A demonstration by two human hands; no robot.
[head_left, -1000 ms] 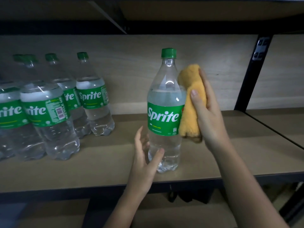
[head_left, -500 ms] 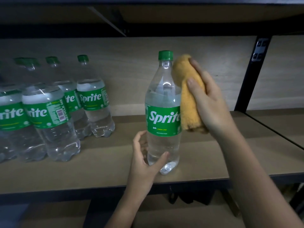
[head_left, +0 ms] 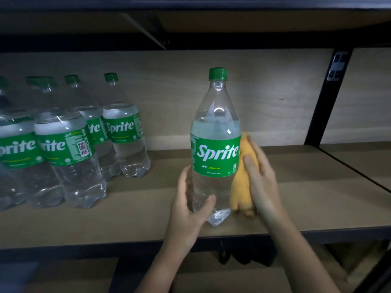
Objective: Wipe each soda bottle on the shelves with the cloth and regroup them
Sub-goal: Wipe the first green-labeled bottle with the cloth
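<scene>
One soda bottle [head_left: 215, 149] stands upright by itself near the front edge of the shelf [head_left: 148, 210], well apart from the group of bottles [head_left: 69, 144] crowded at the left, likely so both hands can reach round it without knocking the others. The left hand [head_left: 190, 210] curls its grip round the clear lower body just under the green label, thumb across the front; this looks meant to steady the bottle against the push of wiping. The right hand [head_left: 260, 176] has its grip closed on the yellow cloth [head_left: 241, 187], pressing it against the bottle's right side from the label down toward the base. Holding the cloth bunched gives a thick pad that follows the curved wall. The green cap [head_left: 218, 73] is on.
</scene>
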